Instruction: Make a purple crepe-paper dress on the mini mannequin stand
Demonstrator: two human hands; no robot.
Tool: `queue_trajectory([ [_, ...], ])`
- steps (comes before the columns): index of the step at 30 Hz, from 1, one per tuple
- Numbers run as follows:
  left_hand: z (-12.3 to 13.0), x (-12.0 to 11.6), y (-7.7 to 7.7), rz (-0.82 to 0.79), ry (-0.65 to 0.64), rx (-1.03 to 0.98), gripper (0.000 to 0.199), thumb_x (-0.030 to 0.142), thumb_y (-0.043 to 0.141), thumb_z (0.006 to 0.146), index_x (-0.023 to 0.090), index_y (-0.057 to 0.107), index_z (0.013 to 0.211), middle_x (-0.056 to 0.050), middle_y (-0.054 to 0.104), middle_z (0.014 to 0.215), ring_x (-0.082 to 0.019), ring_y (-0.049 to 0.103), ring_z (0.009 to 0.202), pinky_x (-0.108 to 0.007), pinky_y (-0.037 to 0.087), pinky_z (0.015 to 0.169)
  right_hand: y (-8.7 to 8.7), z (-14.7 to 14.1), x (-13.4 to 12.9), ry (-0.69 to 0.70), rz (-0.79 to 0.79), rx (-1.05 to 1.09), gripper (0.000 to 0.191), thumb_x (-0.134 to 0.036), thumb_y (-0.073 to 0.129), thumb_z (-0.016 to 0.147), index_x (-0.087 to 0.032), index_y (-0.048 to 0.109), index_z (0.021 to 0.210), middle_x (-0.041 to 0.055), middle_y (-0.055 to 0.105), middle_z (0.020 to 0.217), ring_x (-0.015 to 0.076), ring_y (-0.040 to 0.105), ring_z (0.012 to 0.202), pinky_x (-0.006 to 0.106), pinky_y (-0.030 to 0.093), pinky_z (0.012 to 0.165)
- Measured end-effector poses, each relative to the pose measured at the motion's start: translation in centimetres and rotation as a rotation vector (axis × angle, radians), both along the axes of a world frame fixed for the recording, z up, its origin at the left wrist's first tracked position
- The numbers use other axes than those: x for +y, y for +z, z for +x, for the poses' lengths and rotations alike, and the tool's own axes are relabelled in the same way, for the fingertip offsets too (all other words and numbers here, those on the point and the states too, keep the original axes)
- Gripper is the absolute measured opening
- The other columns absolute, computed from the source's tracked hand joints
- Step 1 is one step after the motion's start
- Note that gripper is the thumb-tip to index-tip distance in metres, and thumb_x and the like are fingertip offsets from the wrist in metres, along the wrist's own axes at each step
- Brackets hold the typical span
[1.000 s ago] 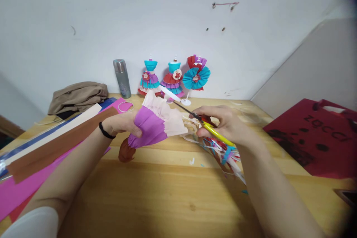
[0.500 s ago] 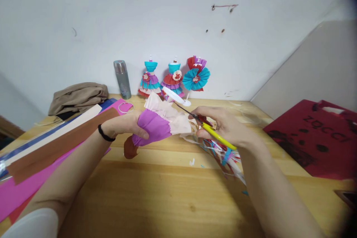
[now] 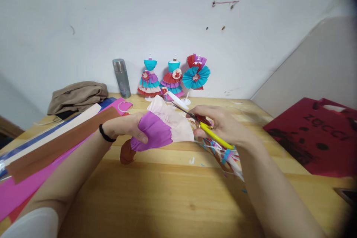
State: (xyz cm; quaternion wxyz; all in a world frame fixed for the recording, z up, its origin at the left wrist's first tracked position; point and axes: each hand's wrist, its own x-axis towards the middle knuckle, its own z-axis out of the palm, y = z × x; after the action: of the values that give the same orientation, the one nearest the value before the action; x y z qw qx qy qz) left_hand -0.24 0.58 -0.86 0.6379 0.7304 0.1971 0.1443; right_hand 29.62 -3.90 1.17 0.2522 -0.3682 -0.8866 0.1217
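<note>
My left hand [image 3: 131, 128] is closed round a small paper dress [image 3: 156, 132], its thumb pressed on the purple tier. A cream ruffled tier [image 3: 178, 122] lies to the right of the purple, and a brown piece [image 3: 127, 152] hangs at the left end. A white round stand base [image 3: 178, 100] shows behind the cream tier. My right hand [image 3: 217, 124] grips yellow-handled scissors [image 3: 214, 134], their dark blades pointing up and left beside the cream edge. Whether the blades touch the paper I cannot tell. Some fingers of both hands are hidden.
Three paper dresses on stands [image 3: 173, 78] line the wall beside a grey thermos [image 3: 122, 78]. Coloured paper sheets [image 3: 64, 141] and a brown cloth [image 3: 78, 96] lie left. Paper scraps [image 3: 231, 156] sit under my right forearm; a red bag [image 3: 315, 137] is at right.
The paper dress has tilted and dropped slightly, with its cream tier turned more toward me. The brown piece has swung lower left. The scissors stay in my right hand, almost in place.
</note>
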Motion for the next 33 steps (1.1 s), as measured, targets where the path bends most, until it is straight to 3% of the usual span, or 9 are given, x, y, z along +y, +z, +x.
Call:
queue_trajectory([
  [7, -0.15, -0.01, -0.09, -0.018, 0.050, 0.027, 0.040, 0.018, 0.087, 0.058, 0.017, 0.069, 0.093, 0.001, 0.070, 0.082, -0.016, 0.061, 0.075, -0.024, 0.050, 0.066, -0.01, -0.19, 0.03, 0.026, -0.004, -0.005, 0.043, -0.061, 0.060, 0.085, -0.019, 0.064, 0.090, 0.0083, 0.067, 0.084, 0.0228, 0.059, 0.071, 0.034, 0.042, 0.061],
  [15, -0.09, 0.08, -0.10, -0.018, 0.049, 0.061, 0.042, 0.017, 0.086, 0.058, 0.018, 0.069, 0.096, 0.001, 0.071, 0.088, -0.016, 0.063, 0.077, -0.023, 0.051, 0.066, 0.40, -0.64, -0.30, 0.008, -0.032, -0.003, 0.044, -0.066, 0.061, 0.083, -0.021, 0.063, 0.084, 0.0084, 0.065, 0.079, 0.0231, 0.056, 0.069, 0.034, 0.040, 0.061],
  [22, -0.07, 0.06, 0.01, 0.042, 0.069, 0.066, 0.033, 0.011, 0.084, 0.058, 0.017, 0.067, 0.086, 0.002, 0.068, 0.079, -0.015, 0.060, 0.073, -0.024, 0.050, 0.065, 0.30, -0.53, -0.20, 0.022, 0.020, -0.034, 0.047, -0.065, 0.057, 0.086, -0.019, 0.061, 0.082, 0.0059, 0.062, 0.074, 0.0180, 0.051, 0.064, 0.030, 0.035, 0.058],
  [33, -0.02, 0.31, -0.16, 0.062, 0.027, 0.062, 0.036, 0.018, 0.086, 0.058, 0.018, 0.067, 0.088, 0.000, 0.069, 0.079, -0.015, 0.062, 0.072, -0.024, 0.052, 0.064, 0.07, -0.53, -0.11, 0.035, 0.067, -0.014, 0.050, -0.067, 0.058, 0.087, -0.017, 0.062, 0.080, 0.0010, 0.053, 0.066, 0.0140, 0.047, 0.059, 0.026, 0.032, 0.055],
])
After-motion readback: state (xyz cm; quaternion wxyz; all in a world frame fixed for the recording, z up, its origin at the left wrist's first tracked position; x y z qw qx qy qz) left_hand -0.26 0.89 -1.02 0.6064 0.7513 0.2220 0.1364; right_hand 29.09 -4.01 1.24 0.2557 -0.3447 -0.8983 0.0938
